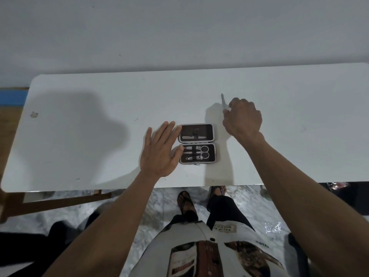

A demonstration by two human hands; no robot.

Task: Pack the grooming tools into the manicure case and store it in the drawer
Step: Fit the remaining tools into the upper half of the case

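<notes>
The manicure case lies open on the white table, near its front edge. Its lower half holds small scissors, clippers and other steel tools under a strap. A flat file sits in the upper half. My left hand lies flat with straight fingers, its fingertips and thumb touching the case's left side. My right hand is to the upper right of the case, fingers curled round a thin metal tool whose tip sticks up and away from me.
The table's back edge meets a pale wall. A wooden frame shows under the table at the left. Below the front edge are marble floor tiles and my sandalled feet. No drawer is in view.
</notes>
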